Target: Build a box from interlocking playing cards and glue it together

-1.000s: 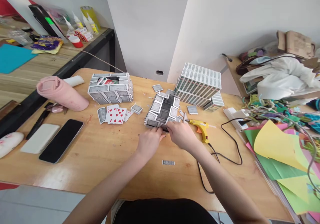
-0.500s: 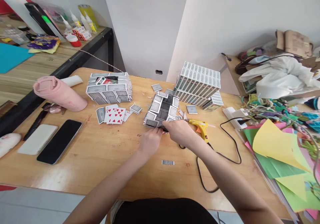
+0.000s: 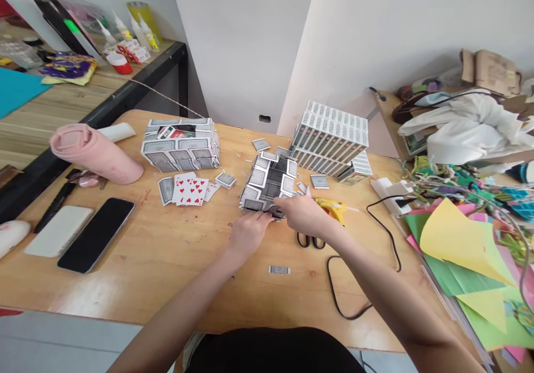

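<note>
In the middle of the table lies a box made of playing cards (image 3: 258, 178), patterned backs outward, with a long dark opening along its top. My left hand (image 3: 249, 231) grips its near edge, fingers closed at the rim. My right hand (image 3: 303, 213) is closed at the near right corner, the index finger and thumb pressed against the card wall. Just right of that hand is a yellow glue gun (image 3: 334, 209), partly hidden by my forearm. Below it show the black handles of scissors (image 3: 311, 242). A narrow cut card strip (image 3: 279, 270) lies nearer me.
A finished-looking card box (image 3: 181, 150) stands at back left, near face-up playing cards (image 3: 189, 189). Stacked card packs (image 3: 331, 137) rise at back right. A pink tumbler (image 3: 98, 153) and a black phone (image 3: 97, 235) lie left. A black cord (image 3: 394, 239) loops at right.
My right hand has shifted slightly right and down at the box's near corner, its forearm now covering more of the glue gun. The scissors' handles show more. My left hand keeps its grip.
</note>
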